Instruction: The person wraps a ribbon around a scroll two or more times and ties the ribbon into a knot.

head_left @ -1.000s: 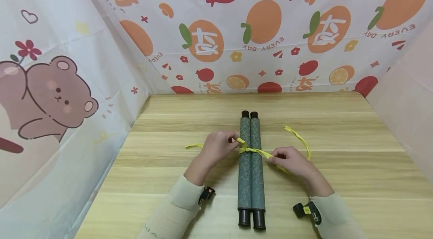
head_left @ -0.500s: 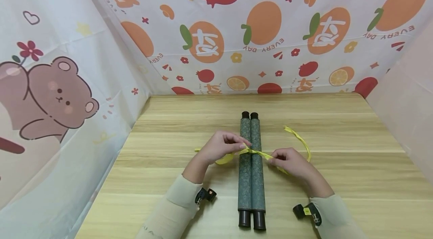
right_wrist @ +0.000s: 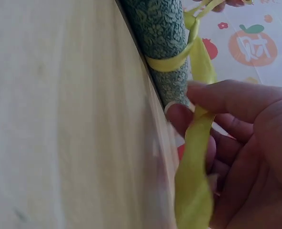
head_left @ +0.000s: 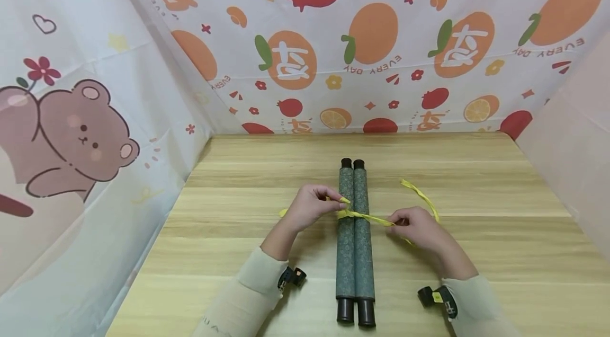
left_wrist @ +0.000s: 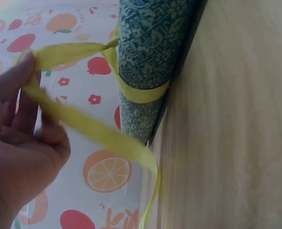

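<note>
A scroll (head_left: 345, 263) with two side-by-side rolls in green patterned cloth and dark end knobs lies lengthwise on the table. A yellow ribbon (head_left: 371, 217) goes round its middle and crosses over itself on top. My left hand (head_left: 311, 209), at the scroll's left side, pinches one length of ribbon between thumb and fingers; in the left wrist view that ribbon (left_wrist: 98, 131) bends back at the fingertips and trails down. On the other side my right hand (head_left: 418, 228) pinches the opposite length, and this ribbon (right_wrist: 196, 162) passes between thumb and forefinger in the right wrist view.
The light wooden table (head_left: 214, 268) meets a fruit-print cloth (head_left: 329, 51) at its back edge. A cloth with a bear (head_left: 86, 130) hangs at the left. Beyond the right hand, a loose ribbon tail (head_left: 420, 195) curves over the table.
The left fingers reached out over the scroll half a second ago and have now drawn back to pinch the ribbon. My right hand has shifted slightly right, still holding its length.
</note>
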Available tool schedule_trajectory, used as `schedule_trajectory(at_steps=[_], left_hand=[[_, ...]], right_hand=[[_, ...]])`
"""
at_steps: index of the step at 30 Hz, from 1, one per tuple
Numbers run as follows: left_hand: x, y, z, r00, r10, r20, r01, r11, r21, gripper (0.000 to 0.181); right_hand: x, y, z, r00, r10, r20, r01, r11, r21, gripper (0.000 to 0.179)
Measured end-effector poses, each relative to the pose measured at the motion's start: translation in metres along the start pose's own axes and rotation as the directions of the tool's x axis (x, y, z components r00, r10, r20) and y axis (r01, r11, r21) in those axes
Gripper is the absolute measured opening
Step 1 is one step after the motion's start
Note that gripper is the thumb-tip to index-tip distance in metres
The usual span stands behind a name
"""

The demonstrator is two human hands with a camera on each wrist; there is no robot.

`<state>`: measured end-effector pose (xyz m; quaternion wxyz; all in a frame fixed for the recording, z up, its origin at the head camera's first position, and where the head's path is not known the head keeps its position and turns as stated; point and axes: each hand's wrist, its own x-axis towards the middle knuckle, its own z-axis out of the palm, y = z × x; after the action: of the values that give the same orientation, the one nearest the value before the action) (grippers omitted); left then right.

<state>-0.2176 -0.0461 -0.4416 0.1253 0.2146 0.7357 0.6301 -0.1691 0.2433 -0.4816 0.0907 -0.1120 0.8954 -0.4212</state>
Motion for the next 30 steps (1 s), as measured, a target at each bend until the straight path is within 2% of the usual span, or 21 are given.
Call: schedule_trajectory(at_steps=[3,7,12,15,18,22,26,28,30], left_hand=[[0.001,0.001,0.001,0.999,-0.018,-0.030,0.018,1.000,0.019,0.029],[0.001,0.004,0.001,1.000,-0.021,-0.007,0.021,1.000,0.006,0.046],[0.002,-0.003,0.001,1.000,0.011,0.004,-0.011,0.998,0.056,0.020],[0.001,-0.003,0.001,0.999,0.044,0.005,-0.044,0.995,0.086,0.009],[0.000,-0.001,0.002,0.997,0.070,0.014,-0.071,0.993,0.099,0.010],[-0.002,0.002,0.002,0.996,0.076,0.039,-0.079,0.994,0.078,0.013],[-0.003,0.004,0.002,0.998,0.035,0.059,-0.039,0.998,0.056,0.012],[-0.004,0.004,0.002,0.998,0.006,0.069,-0.009,0.999,0.046,0.010],[-0.004,0.003,0.002,0.996,-0.018,0.083,0.015,0.999,0.035,0.009]], right_hand=[[0.000,0.000,-0.002,1.000,0.012,-0.022,-0.013,0.999,-0.042,0.004],[0.000,-0.001,-0.003,0.999,0.023,-0.024,-0.025,0.998,-0.057,0.004],[0.000,-0.002,-0.005,1.000,0.025,-0.014,-0.026,0.997,-0.071,0.005],[0.000,0.000,-0.009,0.999,0.020,-0.029,-0.024,0.989,-0.144,0.005],[0.000,0.001,-0.017,0.995,0.048,-0.088,-0.071,0.958,-0.279,0.006],[-0.002,0.000,-0.029,0.975,0.117,-0.188,-0.190,0.879,-0.437,0.016],[-0.002,-0.003,-0.039,0.946,0.185,-0.266,-0.296,0.829,-0.475,0.025],[0.000,-0.004,-0.043,0.931,0.202,-0.304,-0.331,0.818,-0.471,0.027],[0.002,-0.005,-0.046,0.919,0.195,-0.342,-0.344,0.821,-0.456,0.028]])
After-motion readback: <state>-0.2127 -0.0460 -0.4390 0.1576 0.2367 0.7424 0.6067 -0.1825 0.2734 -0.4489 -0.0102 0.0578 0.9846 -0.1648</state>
